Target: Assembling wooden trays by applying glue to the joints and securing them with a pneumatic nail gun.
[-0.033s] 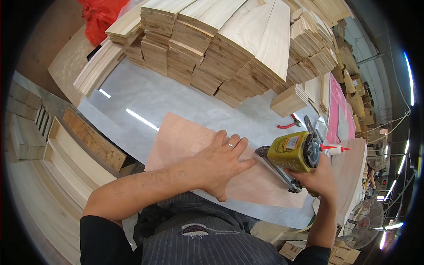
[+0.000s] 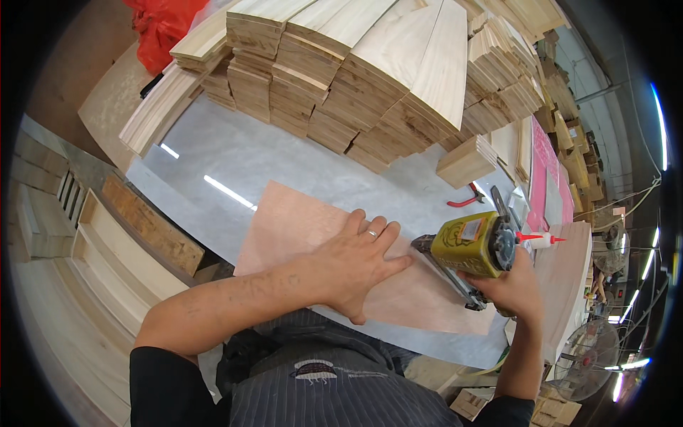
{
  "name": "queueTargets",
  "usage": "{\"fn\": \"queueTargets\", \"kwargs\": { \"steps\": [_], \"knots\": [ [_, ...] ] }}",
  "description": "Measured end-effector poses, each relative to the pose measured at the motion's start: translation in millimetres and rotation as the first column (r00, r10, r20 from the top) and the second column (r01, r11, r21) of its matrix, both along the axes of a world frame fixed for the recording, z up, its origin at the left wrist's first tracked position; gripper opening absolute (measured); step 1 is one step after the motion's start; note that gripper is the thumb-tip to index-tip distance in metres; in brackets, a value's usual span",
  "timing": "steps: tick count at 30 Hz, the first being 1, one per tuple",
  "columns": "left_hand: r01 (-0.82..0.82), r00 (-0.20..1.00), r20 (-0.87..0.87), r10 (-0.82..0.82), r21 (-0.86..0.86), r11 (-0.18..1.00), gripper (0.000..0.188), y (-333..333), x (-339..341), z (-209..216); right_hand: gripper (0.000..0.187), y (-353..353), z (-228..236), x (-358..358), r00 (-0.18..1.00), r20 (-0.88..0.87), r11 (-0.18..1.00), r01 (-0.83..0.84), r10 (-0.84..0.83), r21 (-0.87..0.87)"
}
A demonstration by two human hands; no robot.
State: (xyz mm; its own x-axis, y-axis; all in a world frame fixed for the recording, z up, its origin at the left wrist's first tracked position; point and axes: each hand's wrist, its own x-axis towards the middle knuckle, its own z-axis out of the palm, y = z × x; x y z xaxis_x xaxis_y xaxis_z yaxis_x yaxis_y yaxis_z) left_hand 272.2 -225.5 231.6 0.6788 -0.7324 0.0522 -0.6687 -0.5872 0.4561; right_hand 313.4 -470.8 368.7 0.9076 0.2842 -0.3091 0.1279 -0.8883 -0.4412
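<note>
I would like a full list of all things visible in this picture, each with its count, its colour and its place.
plywood sheet: one, pinkish-tan, flat on the table under the left hand
table: one, grey and glossy, centre
wood board stacks: many, pale, along the table's far side
nail gun: one, yellow-green, in the right hand, nose on the sheet's right edge
pliers: one, red handles, on the table beyond the nail gun
glue bottle: one, white with red tip, right of the nail gun
red bag: one, top left
wooden frames: several, pale, left of the table
fan: one, lower right
left hand: pressed flat on the sheet, ring on a finger
right hand: gripping the nail gun
</note>
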Motion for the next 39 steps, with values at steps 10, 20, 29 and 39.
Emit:
{"fn": "queueTargets", "kwargs": {
  "steps": [10,20,29,39],
  "knots": [
    [-0.018,1.000,-0.022,0.019,0.013,1.000,0.113,-10,-4,4,0.044,-58,13,-14,0.929,-0.049,0.930,0.367,-0.366,0.013],
    [0.088,0.992,0.088,-0.088,0.010,0.996,0.120,-115,6,-9,0.039,-120,7,-22,0.871,-0.046,0.870,0.484,-0.489,-0.095],
    [0.056,0.995,0.081,-0.058,0.020,0.998,0.114,-124,7,-10,0.041,-117,5,-21,0.915,-0.085,0.917,0.386,-0.395,-0.098],
    [0.045,0.995,0.094,-0.045,0.005,0.999,0.113,-126,8,-9,0.043,-125,-7,-26,0.965,0.063,0.966,0.258,-0.256,-0.022]
  ]
}}
